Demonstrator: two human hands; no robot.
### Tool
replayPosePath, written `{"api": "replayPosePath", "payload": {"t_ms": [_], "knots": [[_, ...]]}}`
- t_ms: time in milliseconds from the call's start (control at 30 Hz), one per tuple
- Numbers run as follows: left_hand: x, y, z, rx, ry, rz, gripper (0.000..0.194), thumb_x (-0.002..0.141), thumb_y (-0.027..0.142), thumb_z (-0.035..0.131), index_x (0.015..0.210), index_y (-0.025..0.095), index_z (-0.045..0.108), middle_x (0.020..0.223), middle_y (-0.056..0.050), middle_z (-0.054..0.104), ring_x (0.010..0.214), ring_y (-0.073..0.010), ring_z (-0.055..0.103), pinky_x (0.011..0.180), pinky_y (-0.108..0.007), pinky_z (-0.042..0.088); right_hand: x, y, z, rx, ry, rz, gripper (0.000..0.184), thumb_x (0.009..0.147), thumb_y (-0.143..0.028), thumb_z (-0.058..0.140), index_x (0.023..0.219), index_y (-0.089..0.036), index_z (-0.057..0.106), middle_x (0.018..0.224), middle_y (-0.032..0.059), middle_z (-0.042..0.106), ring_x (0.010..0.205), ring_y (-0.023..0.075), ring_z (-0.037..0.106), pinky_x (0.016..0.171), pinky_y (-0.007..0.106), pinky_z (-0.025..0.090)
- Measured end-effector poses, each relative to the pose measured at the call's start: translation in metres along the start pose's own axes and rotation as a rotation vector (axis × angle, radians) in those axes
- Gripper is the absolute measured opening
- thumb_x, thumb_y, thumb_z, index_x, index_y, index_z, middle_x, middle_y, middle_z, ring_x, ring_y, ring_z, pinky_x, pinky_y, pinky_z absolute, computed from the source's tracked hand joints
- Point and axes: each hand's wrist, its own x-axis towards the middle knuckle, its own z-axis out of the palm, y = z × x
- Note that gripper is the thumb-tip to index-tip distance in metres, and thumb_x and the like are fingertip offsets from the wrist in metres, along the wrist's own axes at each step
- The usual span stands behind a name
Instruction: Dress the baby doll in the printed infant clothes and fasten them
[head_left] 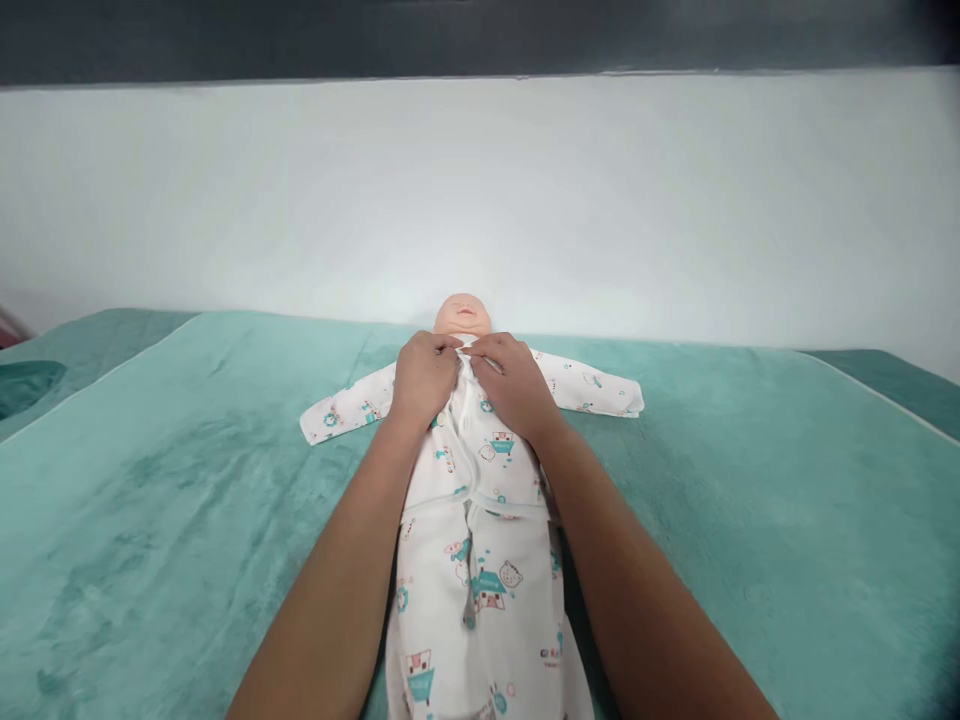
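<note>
A baby doll [463, 314] lies on its back with its head at the far end. It is dressed in a white printed jacket [495, 455] and matching trousers [487, 600], both sleeves spread out sideways. At the jacket's collar, my left hand [427, 375] pinches the left side of the front opening. My right hand [510, 380] pinches the other side, its fingertips almost meeting those of the left. Below the hands, the front edges with white trim run down and part slightly near the hem. Whatever fastener sits between the fingers is hidden.
A green plush cover [225, 520] spreads under the doll over the bed. Behind the doll's head stands a white wall [480, 190] with a dark band [480, 40] along the top. A dark green item [30, 385] lies at the far left edge.
</note>
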Motion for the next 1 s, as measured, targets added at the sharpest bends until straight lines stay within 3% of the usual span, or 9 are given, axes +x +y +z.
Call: {"api": "replayPosePath", "payload": {"t_ms": [133,300,500,800,1000], "knots": [[-0.0017,0.0023,-0.0009,-0.001,-0.014,0.002,0.028,0.082,0.033,0.05,0.076,0.017,0.072,0.075,-0.003,0.071,0.071,-0.0181,0.061,0.071,-0.028,0.045,0.0005,-0.0002,-0.0002,0.01,-0.006,0.001,0.02,0.088,-0.017,0.046,0.083,-0.023,0.064,0.106,0.0037,0.065,0.105,0.02,0.056,0.097,0.038,0.036],[-0.0012,0.0009,-0.0016,-0.077,-0.034,0.025,0.037,0.082,0.048,0.054,0.07,0.017,0.07,0.067,-0.001,0.068,0.065,-0.0159,0.058,0.065,-0.026,0.042,0.0017,-0.0027,-0.0018,0.011,-0.033,-0.002,0.022,0.089,-0.017,0.044,0.082,-0.024,0.063,0.106,0.0032,0.066,0.105,0.0203,0.056,0.098,0.039,0.035],[0.0029,-0.0051,-0.0015,-0.11,-0.057,-0.03,0.019,0.078,0.027,0.055,0.07,0.017,0.07,0.071,-0.001,0.069,0.069,-0.0169,0.06,0.067,-0.026,0.042,0.0014,-0.0065,-0.0033,0.059,-0.048,0.044,0.023,0.087,-0.018,0.045,0.086,-0.024,0.067,0.108,0.0011,0.069,0.11,0.0208,0.056,0.099,0.039,0.035],[0.0043,-0.0068,-0.0005,-0.138,-0.039,-0.009,0.018,0.082,0.026,0.051,0.075,0.016,0.065,0.076,-0.001,0.067,0.072,-0.0146,0.056,0.074,-0.026,0.043,-0.0003,-0.0032,-0.0033,0.159,0.015,0.136,0.02,0.083,-0.021,0.05,0.091,-0.025,0.067,0.105,0.0005,0.067,0.105,0.0197,0.056,0.098,0.037,0.038],[0.003,-0.0049,-0.0021,-0.293,-0.051,-0.051,0.015,0.08,0.024,0.055,0.083,0.015,0.066,0.082,-0.004,0.069,0.074,-0.015,0.06,0.075,-0.027,0.046,-0.0007,-0.0058,-0.0064,0.185,-0.027,0.15,0.019,0.082,-0.023,0.05,0.093,-0.025,0.066,0.107,0.0006,0.066,0.107,0.0207,0.054,0.098,0.037,0.038]]}}
